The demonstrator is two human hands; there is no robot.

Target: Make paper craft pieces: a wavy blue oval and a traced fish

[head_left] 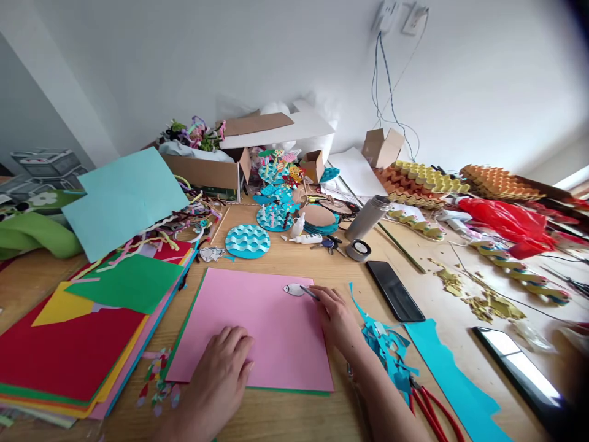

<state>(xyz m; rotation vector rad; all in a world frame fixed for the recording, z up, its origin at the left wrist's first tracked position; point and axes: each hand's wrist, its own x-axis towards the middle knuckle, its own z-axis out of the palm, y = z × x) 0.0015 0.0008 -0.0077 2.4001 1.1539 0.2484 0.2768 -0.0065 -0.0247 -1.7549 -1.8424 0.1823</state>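
A pink sheet of paper lies in front of me on top of a green one whose edges peek out. My left hand rests flat on its lower left part, fingers outstretched and holding nothing. Near the sheet's upper right corner lies a small white fish cutout with dark outlines. In my right hand I grip a slim dark pen, its tip at the fish's right end. The right hand leans over the sheet's right edge.
Stacked coloured paper fills the left side. Blue scraps, red-handled pliers or scissors and a black phone lie to the right. Behind are a wavy blue disc, a glue bottle and a grey cylinder.
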